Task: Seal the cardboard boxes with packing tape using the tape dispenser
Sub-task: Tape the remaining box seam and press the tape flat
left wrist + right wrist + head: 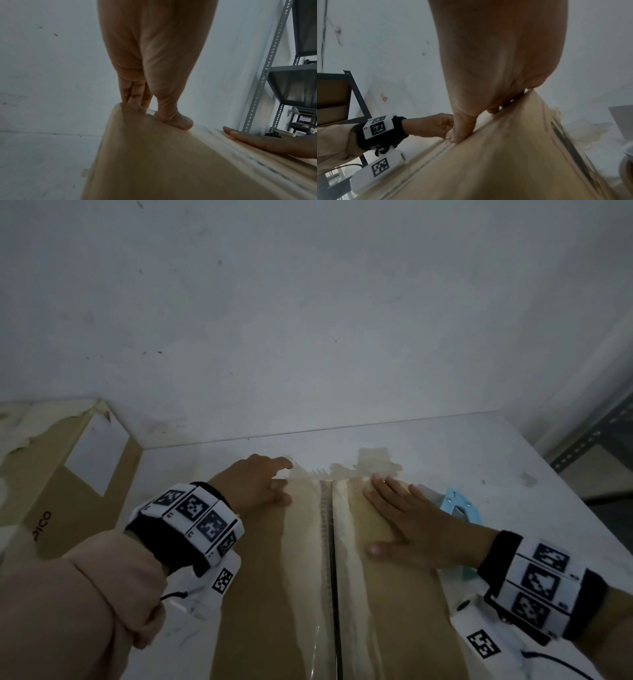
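A brown cardboard box [267, 594] lies on the white table, its two top flaps meeting at a dark seam [331, 559] with pale torn strips along it. My left hand [277, 484] holds the far edge of the left flap, thumb [180, 121] on top and fingers [133, 94] down over the far side. Flat on the right flap lies my right hand [394, 518], fingers straight and thumb [458, 134] pressed near the seam. The light blue tape dispenser [460, 506] sits on the table right of the box, partly hidden behind my right hand and wrist.
Another cardboard box [68, 484] with torn paper stands at the left. A grey metal shelf [596, 436] is beyond the table's right edge. The white wall rises close behind the table [479, 446]. Brownish tape residue [373, 463] marks the tabletop past the box.
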{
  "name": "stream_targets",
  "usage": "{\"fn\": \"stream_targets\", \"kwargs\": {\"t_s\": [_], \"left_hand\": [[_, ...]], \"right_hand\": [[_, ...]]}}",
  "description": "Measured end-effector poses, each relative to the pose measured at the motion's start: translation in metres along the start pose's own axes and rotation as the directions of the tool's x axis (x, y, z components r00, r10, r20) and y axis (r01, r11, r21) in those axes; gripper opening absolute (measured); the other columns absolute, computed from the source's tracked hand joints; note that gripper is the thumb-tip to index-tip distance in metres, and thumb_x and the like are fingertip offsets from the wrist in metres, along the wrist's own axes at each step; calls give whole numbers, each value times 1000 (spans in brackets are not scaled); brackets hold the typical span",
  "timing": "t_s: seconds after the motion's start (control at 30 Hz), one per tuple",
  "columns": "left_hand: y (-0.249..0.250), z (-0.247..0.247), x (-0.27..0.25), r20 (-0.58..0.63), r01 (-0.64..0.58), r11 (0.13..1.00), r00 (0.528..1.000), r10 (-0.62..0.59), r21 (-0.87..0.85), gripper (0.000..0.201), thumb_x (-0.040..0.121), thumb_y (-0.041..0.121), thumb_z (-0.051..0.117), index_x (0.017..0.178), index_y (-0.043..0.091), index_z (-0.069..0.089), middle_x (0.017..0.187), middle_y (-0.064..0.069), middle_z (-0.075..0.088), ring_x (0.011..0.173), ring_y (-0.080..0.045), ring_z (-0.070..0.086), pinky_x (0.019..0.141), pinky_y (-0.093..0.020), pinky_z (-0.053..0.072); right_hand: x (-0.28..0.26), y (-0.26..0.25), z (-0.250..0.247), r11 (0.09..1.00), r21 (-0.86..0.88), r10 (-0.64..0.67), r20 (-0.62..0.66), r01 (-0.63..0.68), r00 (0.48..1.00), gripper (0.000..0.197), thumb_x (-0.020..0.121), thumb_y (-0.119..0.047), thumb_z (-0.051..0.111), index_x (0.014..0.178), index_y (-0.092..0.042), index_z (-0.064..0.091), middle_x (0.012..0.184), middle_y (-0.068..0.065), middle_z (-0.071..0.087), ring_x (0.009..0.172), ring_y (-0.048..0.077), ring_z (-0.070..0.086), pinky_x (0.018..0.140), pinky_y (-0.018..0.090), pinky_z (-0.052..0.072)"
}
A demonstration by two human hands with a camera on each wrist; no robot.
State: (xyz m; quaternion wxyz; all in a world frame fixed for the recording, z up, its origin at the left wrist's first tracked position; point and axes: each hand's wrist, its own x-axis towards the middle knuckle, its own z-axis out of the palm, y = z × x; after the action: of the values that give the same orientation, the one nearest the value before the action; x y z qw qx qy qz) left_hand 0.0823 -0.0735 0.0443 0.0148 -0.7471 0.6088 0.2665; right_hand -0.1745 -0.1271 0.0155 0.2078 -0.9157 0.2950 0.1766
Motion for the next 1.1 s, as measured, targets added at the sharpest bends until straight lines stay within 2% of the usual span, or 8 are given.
{"fn": "stream_targets", "kwargs": {"t_s": [0.17, 0.3, 0.47, 0.67, 0.77, 0.87, 1.0, 1.1], "left_hand": [[7, -1, -6, 10, -122, 976, 992, 122, 181, 50, 90, 30, 54, 137, 26, 39, 142, -3, 45, 128, -20, 42, 105, -34, 30], [25, 16, -20, 199, -320, 833, 946, 256, 452, 57, 99, 17, 30, 148, 26, 2, 158, 4, -7, 145, -16, -5, 117, -49, 7], [24, 22, -22, 275, -336, 869, 930, 245, 362, 62, 98, 40, 29, 147, 26, -7, 156, 5, -16, 144, -14, -12, 117, -42, 1], [13, 21, -19, 256, -315, 900, 936, 242, 302, 68, 95, 47, 31, 146, 27, -9, 156, 9, -13, 144, -7, -9, 117, -32, -2], [11, 19, -20, 244, -301, 907, 941, 233, 295, 70, 95, 48, 31, 146, 23, -10, 156, 8, -13, 144, -7, -7, 118, -30, -1], [11, 20, -19, 246, -295, 914, 942, 229, 278, 69, 95, 47, 32, 146, 24, -8, 156, 8, -12, 144, -7, -8, 119, -32, 0], [10, 21, -18, 232, -294, 912, 945, 232, 286, 70, 94, 49, 33, 146, 25, -7, 156, 9, -11, 144, -7, -7, 118, -31, 1], [10, 20, -19, 214, -284, 920, 949, 231, 269, 70, 93, 50, 34, 146, 29, -5, 156, 11, -9, 144, -4, -5, 117, -29, 2]], "right_hand": [[-1, -5, -1, 1000, -3, 26, -20, -26, 999, 122, 45, -91, -1, 144, -23, -16, 138, -13, -33, 129, 4, -29, 106, 29, -19], [-3, -17, -9, 999, 38, -32, -49, 34, 998, 105, 67, -80, 23, 146, -18, -6, 149, -8, -24, 130, 2, -24, 109, 26, -14], [-3, -26, -14, 998, 51, -46, -22, 47, 999, 80, 90, -51, 42, 146, -17, -4, 155, -6, -11, 124, -7, -15, 103, 15, -11], [-22, -6, -6, 998, 70, 7, -51, -4, 999, 84, 79, -73, 30, 146, -30, 5, 153, -18, 1, 128, -9, -1, 107, 15, 1], [-32, 8, -7, 991, 114, 88, -106, -76, 991, 103, 58, -91, 20, 143, -34, 22, 149, -13, 30, 130, 1, 33, 111, 23, 24], [-38, 9, -17, 979, 159, 173, -314, -128, 934, 68, 74, -65, 53, 131, -28, 49, 116, -3, 66, 103, 10, 60, 97, 23, 40], [-23, 0, -22, 999, 44, 19, -197, -10, 980, 73, 80, -62, 40, 143, -26, 27, 152, -8, 24, 138, 9, 21, 107, 17, 11], [-15, 5, -13, 999, 39, -2, -62, 4, 998, 77, 83, -67, 32, 146, -28, 12, 155, -12, 3, 141, 6, 3, 109, 18, 0]]}}
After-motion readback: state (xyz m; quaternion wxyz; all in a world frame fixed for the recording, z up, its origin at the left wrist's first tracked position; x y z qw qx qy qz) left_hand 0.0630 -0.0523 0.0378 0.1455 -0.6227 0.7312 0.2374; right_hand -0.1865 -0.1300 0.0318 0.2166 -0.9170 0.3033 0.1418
